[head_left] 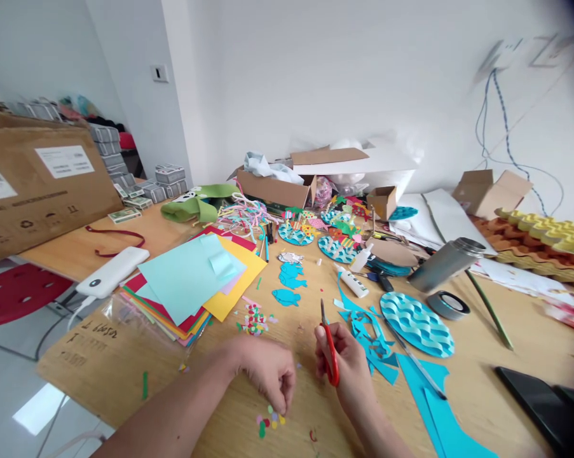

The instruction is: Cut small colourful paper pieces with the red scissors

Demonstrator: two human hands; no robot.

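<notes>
My left hand [270, 374] is bent down low over the table, fingertips pinched together just above a small pile of coloured paper dots [262, 422]. Whatever is between those fingertips is hidden. In my right hand [349, 369] is a pair of red-handled scissors [332, 356], blades pointing away from me and looking closed. Ahead of my left hand lies a heap of pink, green and white paper dots [255, 320]. Blue paper fish [287, 297] lie in a column beyond my hands. Blue paper scraps [370, 337] spread to the right of the scissors.
Coloured paper sheets [182, 273] are stacked at left, near a white power bank [112, 272]. Toward the right are a glue bottle [353, 283], a wavy blue oval [416, 323], a pen [420, 366], a tape roll [449, 305], a tilted metal flask [446, 264] and a dark tablet-like object [529, 401].
</notes>
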